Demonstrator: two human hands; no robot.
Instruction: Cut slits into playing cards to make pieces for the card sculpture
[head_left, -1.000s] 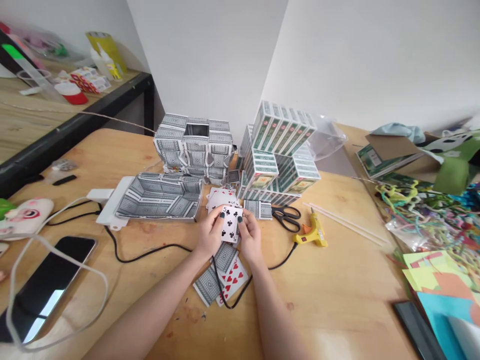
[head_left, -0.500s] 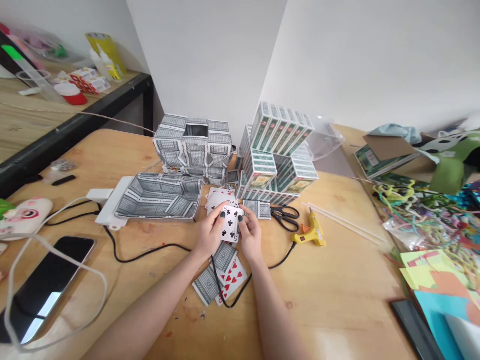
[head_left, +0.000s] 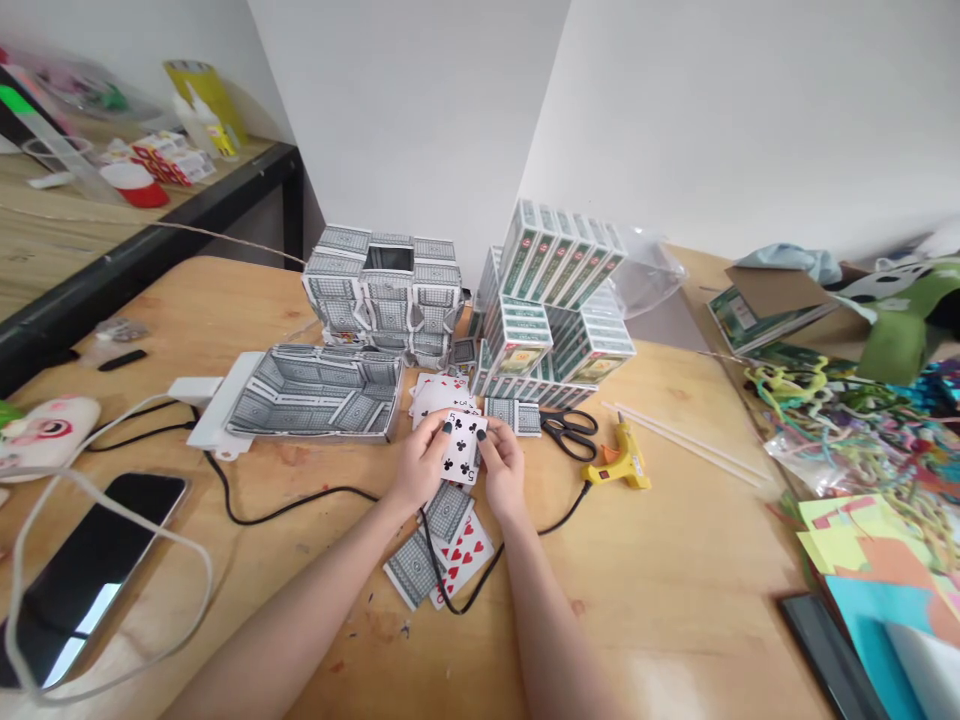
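Shift since the earlier frame is slight: the tabletop [head_left: 675, 600] items sit marginally further left in view, while the five of clubs [head_left: 462, 462] remains between my hands. Grip state, left hand [head_left: 418, 467]: closed, thumb on the upper left of the card face. Grip state, right hand [head_left: 505, 472]: closed, thumb at the upper right edge. The card is held face toward me, above the tabletop. Just beyond the grip lie overlapping face-up cards [head_left: 435, 390]; on the near side lie patterned-back cards [head_left: 412, 572] and a hearts card [head_left: 469, 553], with the black cable [head_left: 300, 497] looping over them. Left of the grip is the open card-covered tray [head_left: 315, 398]; behind the tray stands the card-covered structure [head_left: 388, 305]. Beyond and right of the grip, green-and-white card boxes [head_left: 559, 260] are stacked. Right of the grip, the black-handled scissors [head_left: 571, 436] lie near the yellow glue gun [head_left: 628, 462]. Far left of the grip rests the phone [head_left: 90, 575].
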